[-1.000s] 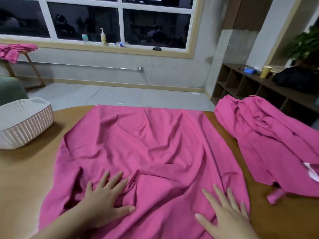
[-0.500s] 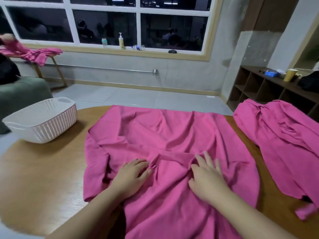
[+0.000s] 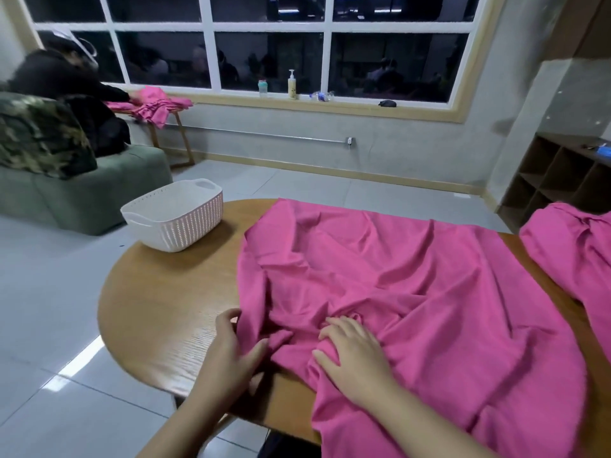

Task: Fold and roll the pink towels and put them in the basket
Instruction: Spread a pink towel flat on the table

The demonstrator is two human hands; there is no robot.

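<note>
Crumpled pink cloth towel (image 3: pixel 413 292) covers the round wooden table (image 3: pixel 158 305); left hand (image 3: pixel 231 355) pinches its left edge, right hand (image 3: pixel 355 355) presses flat on it, white plastic basket (image 3: pixel 173 219) beyond its left edge.

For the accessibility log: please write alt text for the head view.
A person's left hand grips the near left edge of a rumpled pink towel spread on a round wooden table, while the right hand presses on it. A white basket stands at the far left.
</note>
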